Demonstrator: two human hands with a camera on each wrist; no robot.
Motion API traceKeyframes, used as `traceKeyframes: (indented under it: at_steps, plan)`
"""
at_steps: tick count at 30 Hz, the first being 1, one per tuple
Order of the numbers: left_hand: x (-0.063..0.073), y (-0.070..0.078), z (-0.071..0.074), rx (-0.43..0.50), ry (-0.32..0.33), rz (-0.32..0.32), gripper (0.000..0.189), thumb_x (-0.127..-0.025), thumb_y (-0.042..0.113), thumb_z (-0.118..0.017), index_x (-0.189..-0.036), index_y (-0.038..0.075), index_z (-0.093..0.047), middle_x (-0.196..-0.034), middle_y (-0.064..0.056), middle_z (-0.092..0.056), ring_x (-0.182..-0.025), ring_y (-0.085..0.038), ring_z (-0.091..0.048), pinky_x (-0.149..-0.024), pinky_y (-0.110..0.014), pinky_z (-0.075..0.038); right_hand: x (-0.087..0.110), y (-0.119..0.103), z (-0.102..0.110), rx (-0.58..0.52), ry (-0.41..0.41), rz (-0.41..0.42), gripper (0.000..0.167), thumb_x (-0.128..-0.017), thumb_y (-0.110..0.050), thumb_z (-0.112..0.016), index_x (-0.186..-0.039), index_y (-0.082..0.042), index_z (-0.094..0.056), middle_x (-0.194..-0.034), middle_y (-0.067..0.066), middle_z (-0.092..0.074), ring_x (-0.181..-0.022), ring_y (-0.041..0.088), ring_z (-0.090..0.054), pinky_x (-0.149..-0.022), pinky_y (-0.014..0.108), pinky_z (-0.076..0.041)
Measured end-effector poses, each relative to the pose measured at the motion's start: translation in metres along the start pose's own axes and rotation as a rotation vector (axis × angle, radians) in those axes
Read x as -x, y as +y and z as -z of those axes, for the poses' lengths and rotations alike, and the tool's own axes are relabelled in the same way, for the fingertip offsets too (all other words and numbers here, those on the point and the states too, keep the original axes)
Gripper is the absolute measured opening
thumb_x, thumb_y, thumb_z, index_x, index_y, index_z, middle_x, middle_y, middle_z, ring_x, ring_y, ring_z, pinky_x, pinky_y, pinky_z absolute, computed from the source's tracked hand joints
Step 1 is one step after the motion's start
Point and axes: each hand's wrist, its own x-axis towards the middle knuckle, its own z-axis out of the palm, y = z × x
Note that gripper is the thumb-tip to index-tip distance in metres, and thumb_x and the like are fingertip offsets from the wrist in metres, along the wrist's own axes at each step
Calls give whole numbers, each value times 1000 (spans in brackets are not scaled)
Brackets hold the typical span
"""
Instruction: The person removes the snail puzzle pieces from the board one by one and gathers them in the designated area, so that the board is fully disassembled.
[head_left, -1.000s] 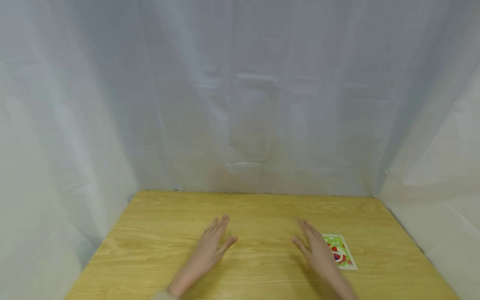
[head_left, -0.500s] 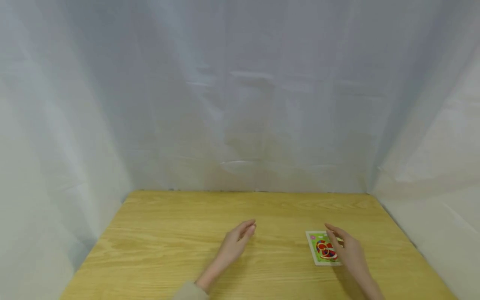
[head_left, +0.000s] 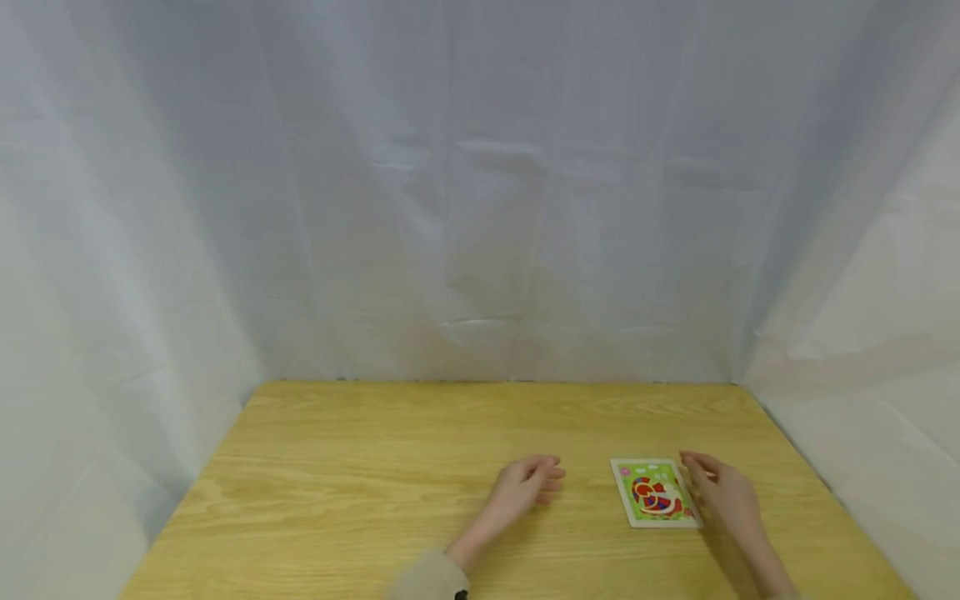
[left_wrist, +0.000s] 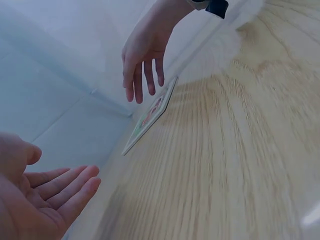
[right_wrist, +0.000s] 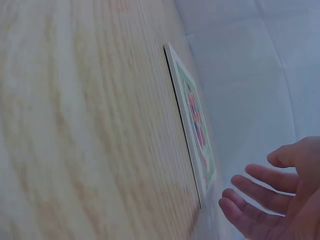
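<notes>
A flat square picture board (head_left: 652, 493) with a pale rim, like a wooden jigsaw puzzle, lies on the wooden table. Its picture is green with a red, blue and white snail-like figure. My right hand (head_left: 727, 496) hovers at its right side with loosely bent fingers, fingertips close to the board's far right corner. My left hand (head_left: 521, 487) is to the left of the board, a gap away, relaxed and holding nothing. In the right wrist view the right hand's fingers (right_wrist: 265, 192) are spread beside the board's edge. The left wrist view shows the left palm (left_wrist: 42, 200) without anything in it.
The light wood table (head_left: 337, 483) stretches well to the left of both hands. White sheeting (head_left: 487, 208) hangs behind the table's far edge and along both sides.
My left hand has moved right toward the board, its fingers bending loosely. My right hand has moved right, from over the board to beside it, so the whole picture now shows.
</notes>
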Motion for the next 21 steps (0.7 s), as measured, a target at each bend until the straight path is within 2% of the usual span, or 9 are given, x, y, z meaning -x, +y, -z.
traceKeyframes:
  at_steps: [3, 6, 15, 21]
  plan:
    - [-6, -3, -11, 55, -7, 45, 39, -109, 16, -47, -129, -15, -58, -118, -30, -68, -105, -44, -69, -85, -50, -59, -5, 5, 3, -64, -65, -102, 46, -108, -30, -48, -133, 6, -60, -115, 25, -71, -78, 15, -69, -66, 29, -55]
    - [-12, -7, -21, 102, -9, 82, 37, -108, 13, -47, -128, -17, -58, -118, -32, -67, -104, -45, -69, -86, -48, -59, -9, 10, 4, -130, -95, -159, 47, -108, -29, -48, -134, 10, -58, -115, 25, -71, -75, 10, -68, -61, 25, -57]
    - [-21, -19, -48, 144, -36, 163, 38, -106, 13, -48, -126, -19, -57, -116, -32, -68, -103, -42, -70, -85, -41, -61, -8, 17, 3, -268, -138, -199, 43, -108, -21, -48, -131, 14, -58, -102, 14, -76, -66, 12, -67, -57, 28, -57]
    - [-25, -22, -62, 182, -53, 177, 41, -106, 13, -47, -129, -20, -54, -120, -33, -66, -106, -42, -69, -87, -41, -60, -10, 18, -2, -362, -157, -249, 43, -107, -19, -48, -130, 16, -57, -97, 8, -75, -68, 12, -66, -58, 30, -60]
